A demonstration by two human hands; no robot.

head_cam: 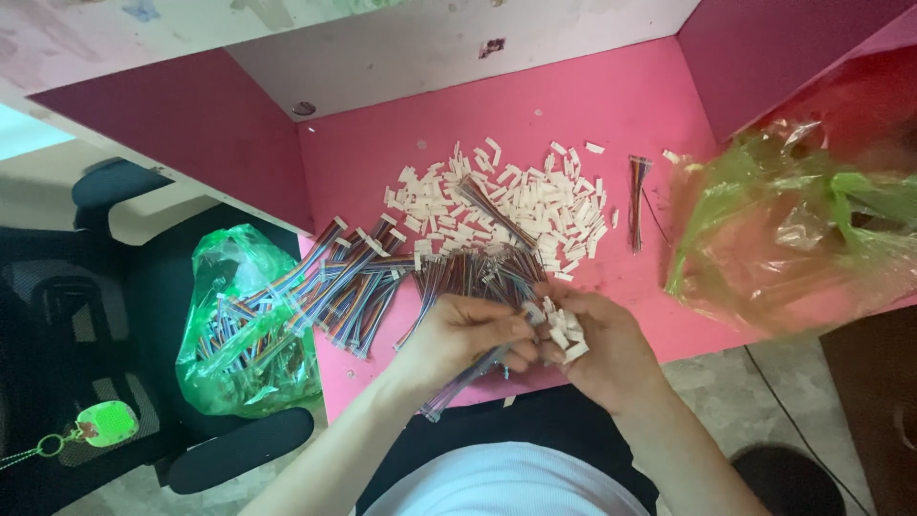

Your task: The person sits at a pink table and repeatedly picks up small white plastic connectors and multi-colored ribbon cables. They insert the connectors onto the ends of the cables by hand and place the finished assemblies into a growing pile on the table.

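From the head camera, the left hand is closing its grip around a thin bundle of multicoloured ribbon wires, fingers curled and pinching it near its upper end while the loose length is trailing down past the counter edge toward the lap. The right hand is cupping a small heap of white plastic connector housings in its palm, fingertips pressed together against the wire ends where the two hands are meeting.

The wires are looking light, limp and flexible, likely to sag and fan apart unless taken close to the tip; a hold just behind the end seems the firmest place. The housings are tiny, hard and smooth-sided, probably slippery and easy to spill from a tilted palm, so a fingertip pinch on the flat faces would suit them.

A large scatter of the same white housings is lying across the pink counter, glossy and blocky, with a single wire strand lying apart to the right. More finished or loose wire bundles are spreading in a striped fan at the left edge, some spilling into a crinkled green plastic bag resting on a black chair. Another thin, translucent green bag is slumping at the right, creased and shiny.
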